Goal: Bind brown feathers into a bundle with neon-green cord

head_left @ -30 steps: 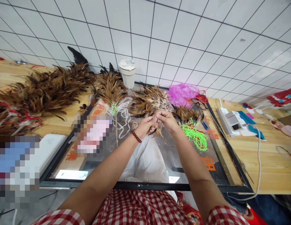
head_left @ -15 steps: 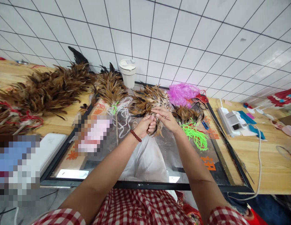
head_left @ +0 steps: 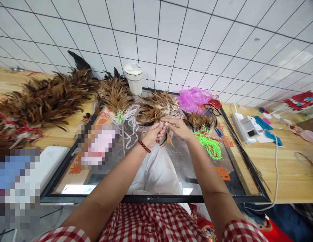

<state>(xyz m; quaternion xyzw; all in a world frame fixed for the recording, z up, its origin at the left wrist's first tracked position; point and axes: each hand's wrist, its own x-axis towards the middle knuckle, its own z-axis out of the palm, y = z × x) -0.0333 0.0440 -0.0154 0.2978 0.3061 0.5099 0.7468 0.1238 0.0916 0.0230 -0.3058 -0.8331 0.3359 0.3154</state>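
The person's left hand (head_left: pixel 153 134) is curling its fingers tightly around what looks like the base of a feather tuft (head_left: pixel 169 139), w/ brown tips hanging below, over the framed glass panel (head_left: pixel 171 199) lying on the table (head_left: pixel 292 178), approx. midway along the near edge but set back from it. The right hand (head_left: pixel 178 127) is meeting it, thumb and fingertips touching the left's, outer fingers lying nearly straight; can't tell if it's pinching anything itself. Prob. the left is doing the steadying so the right's fingertips are being spared for fine work.

Just behind, twd the far edge, a feather pile (head_left: pixel 155 104) is lying, prob. b/c that's within easy reach. To its right, a pink plastic bag (head_left: pixel 193 99) is sitting nr the far edge; closer in, green cord (head_left: pixel 209 147) is sprawling beside a smaller feather bunch (head_left: pixel 198 121).

Leftward, a tied feather bunch (head_left: pixel 117 95) is pointing its stick (head_left: pixel 123 141) at the near edge, a green tie (head_left: pixel 120 116) circling the neck, likely to stop slipping. A lidded cup (head_left: pixel 134 82) is standing upright by the far edge, prob. clear of the elbows. Twd the table's left end, long feather rows (head_left: pixel 50 95) are lying w/ red cord (head_left: pixel 22 129) at their near end.
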